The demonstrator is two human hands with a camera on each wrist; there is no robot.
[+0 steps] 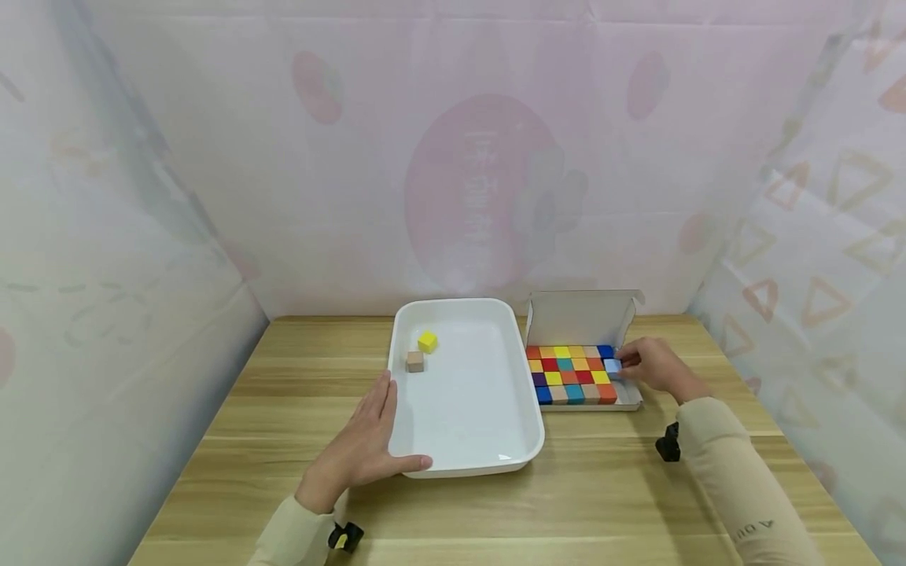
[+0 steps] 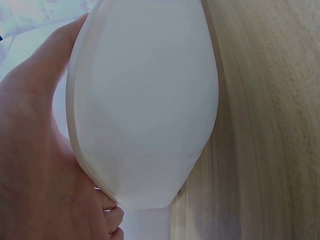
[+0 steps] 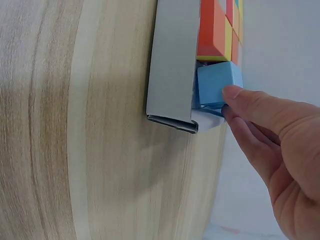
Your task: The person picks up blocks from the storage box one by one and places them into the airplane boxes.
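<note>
**Light blue cube pinched at the box's right edge**

A wooden table (image 1: 609, 487) carries everything here. On it sits a white tray (image 1: 467, 460), the biggest item, and just beside the tray's right side stands a cardboard box (image 1: 580, 314) with its lid flap raised at the back. The box is packed with rows of coloured cubes (image 1: 569, 376).

The left hand (image 1: 364, 444) lies flat against the tray's near left corner, fingers straight along the rim and the thumb resting on the front edge; it grasps nothing. The right hand (image 1: 654, 365) reaches into the right end of the box and pinches a light blue cube (image 1: 612, 365) between thumb and fingertips. In the right wrist view that cube sits at the box's side wall, next to an orange one; whether it is lifted clear of the box floor is hard to tell.

Inside the tray, towards its far left, lie two small cubes near each other: a yellow cube (image 1: 427, 341) and a tan cube (image 1: 414, 361).
</note>
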